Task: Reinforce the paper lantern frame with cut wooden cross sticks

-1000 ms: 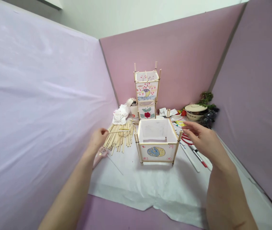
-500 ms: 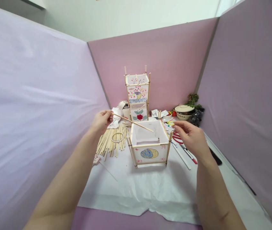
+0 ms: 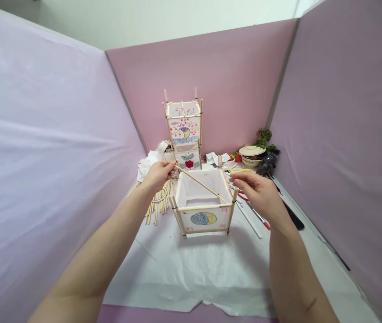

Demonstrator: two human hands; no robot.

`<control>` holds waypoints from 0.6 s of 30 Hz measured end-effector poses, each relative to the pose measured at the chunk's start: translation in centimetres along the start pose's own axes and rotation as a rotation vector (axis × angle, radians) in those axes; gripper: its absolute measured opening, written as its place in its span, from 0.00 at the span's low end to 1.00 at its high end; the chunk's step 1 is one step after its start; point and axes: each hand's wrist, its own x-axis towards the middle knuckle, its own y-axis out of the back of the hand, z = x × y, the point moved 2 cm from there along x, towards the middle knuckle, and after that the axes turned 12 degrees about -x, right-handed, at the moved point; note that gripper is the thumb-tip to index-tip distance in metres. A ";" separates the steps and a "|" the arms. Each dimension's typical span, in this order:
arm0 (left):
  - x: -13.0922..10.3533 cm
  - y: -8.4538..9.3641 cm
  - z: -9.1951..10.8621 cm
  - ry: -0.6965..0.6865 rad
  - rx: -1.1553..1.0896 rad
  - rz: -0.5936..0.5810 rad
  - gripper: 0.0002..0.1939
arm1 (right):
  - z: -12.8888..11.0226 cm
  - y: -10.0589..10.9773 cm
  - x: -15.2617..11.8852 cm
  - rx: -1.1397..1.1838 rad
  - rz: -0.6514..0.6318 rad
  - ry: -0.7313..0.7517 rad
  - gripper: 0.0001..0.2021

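My left hand pinches a thin wooden stick by one end. The stick slants down to the right over the open top of a square lantern frame, its far tip near the front right corner. White panels line this frame, and the front one bears a blue and yellow round drawing. My right hand is beside the frame's right side, fingers loosely curved, thumb a little apart, with nothing visible in them. Behind the frame stands a taller two-tier lantern with moon and rose drawings.
Loose wooden sticks and a ring lie left, partly behind my arm. To the right are a white rod, a red-tipped pen and a dark flat object. A lidded pot stands farther back.
My left hand has moved right with the stick, whose far tip is now lower, near the frame's front right corner. My right hand has shifted slightly left. The view has turned a little.
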 end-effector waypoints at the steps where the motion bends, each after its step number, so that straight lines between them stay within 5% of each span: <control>1: -0.1 -0.1 0.0 0.007 -0.002 -0.008 0.11 | 0.0 0.1 0.0 -0.001 0.000 0.001 0.11; 6: -0.8 -0.5 -0.5 0.028 -0.012 -0.030 0.14 | -2.2 1.3 -1.3 -0.081 0.141 0.036 0.11; 10: -1.2 -0.6 -1.0 0.019 0.002 -0.012 0.17 | -6.2 1.5 -4.0 -0.202 0.304 0.233 0.09; 14: -1.4 -0.6 -1.6 0.020 0.001 0.000 0.20 | -8.5 -1.4 -4.5 -0.295 0.101 0.396 0.12; 18: -1.2 -0.7 -2.2 0.020 0.004 0.000 0.22 | -8.0 -4.6 -1.5 -0.560 -0.082 0.276 0.12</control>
